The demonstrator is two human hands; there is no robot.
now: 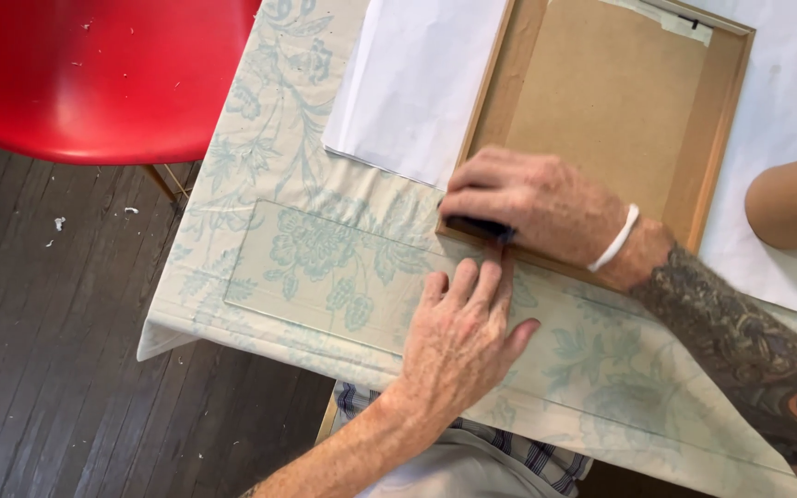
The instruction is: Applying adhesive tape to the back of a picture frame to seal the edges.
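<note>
A wooden picture frame (721, 111) lies face down on the table, its brown backing board (601, 101) upward. My right hand (537, 207) rests on the frame's near left corner and is closed on a small dark tool (477, 227) pressed against the frame's edge. My left hand (458, 337) lies flat, fingers together, on a long clear ruler (315, 267) that runs along the frame's near edge over the floral tablecloth (260, 138). A white band sits on my right wrist.
White paper sheets (408, 83) lie under and left of the frame. A roll of brown paper tape (795, 203) stands at the right. A red chair (94, 74) is beside the table's left edge, over a dark wooden floor (48, 369).
</note>
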